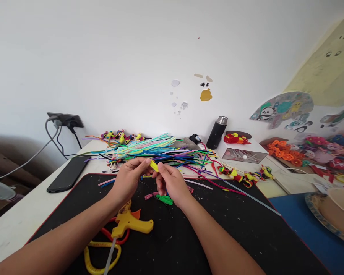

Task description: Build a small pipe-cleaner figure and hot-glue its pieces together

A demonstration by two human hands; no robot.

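1. A short yellow fuzzy pipe-cleaner piece [154,165] is held in the air between both hands, above the far part of a black mat with a red edge [232,229].
2. The left hand [129,177] is closed on the left end of the piece, which is clamped between thumb and fingertips.
3. The right hand [172,183] is pinched on the right end, thumb and forefinger pressed together on it; the other fingers are curled beneath.
4. The two hands are brought almost together, with only a short yellow stretch seen between them.
5. Short bright green fuzzy pieces [164,199] and a short pink fuzzy piece [149,196] are seen on the mat just under the right hand.
6. A yellow plastic hot glue gun [130,223] is laid on the mat below the left wrist, with red and yellow loops beside it; what these are cannot be told.
7. A loose heap of long many-coloured pipe cleaners [157,151] is spread on the table just beyond the hands.
8. A flat black phone [68,173] is placed left of the mat, near a dark wall socket [65,120] with plugged cables.
9. A black cylindrical flask with a silver cap [217,133] is stood upright at the wall, right of the heap.
10. Small yellow-and-red pipe-cleaner figures [246,176] are lined up at the far right edge of the mat.
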